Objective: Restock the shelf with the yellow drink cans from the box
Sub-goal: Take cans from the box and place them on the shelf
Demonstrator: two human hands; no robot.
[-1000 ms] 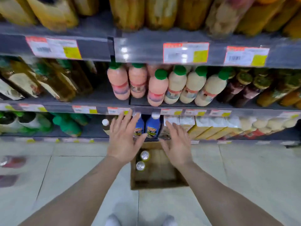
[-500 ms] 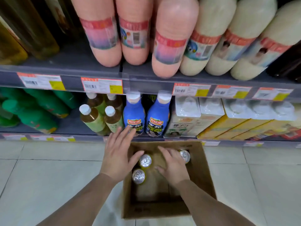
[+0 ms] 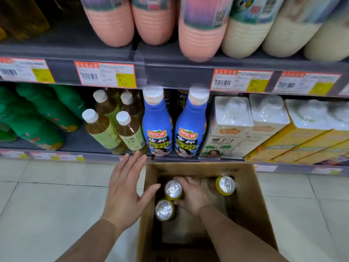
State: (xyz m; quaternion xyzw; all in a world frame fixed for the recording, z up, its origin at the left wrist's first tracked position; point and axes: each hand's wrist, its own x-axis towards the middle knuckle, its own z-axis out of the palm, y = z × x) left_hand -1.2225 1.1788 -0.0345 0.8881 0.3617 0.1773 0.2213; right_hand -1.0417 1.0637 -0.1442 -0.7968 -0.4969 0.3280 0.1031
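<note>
An open cardboard box [image 3: 251,195] stands on the floor below the bottom shelf [image 3: 81,146]. Three yellow drink cans with silver tops stand inside it: one at the left [image 3: 173,189], one nearer me [image 3: 164,210], one at the right [image 3: 225,185]. My right hand [image 3: 190,195] is down in the box, fingers curled round the left can. My left hand [image 3: 126,188] hovers with spread fingers over the box's left wall, its thumb reaching toward the cans and holding nothing.
The bottom shelf holds green bottles [image 3: 37,118], tea bottles [image 3: 105,129], two blue bottles [image 3: 157,127] and white and yellow cartons [image 3: 232,127]. Pink and cream bottles [image 3: 200,29] fill the shelf above. Pale floor tiles [image 3: 47,201] lie around the box.
The view has dropped closer to the box. My right hand went deeper and closed round the left can. My left hand shifted toward the box's left wall.
</note>
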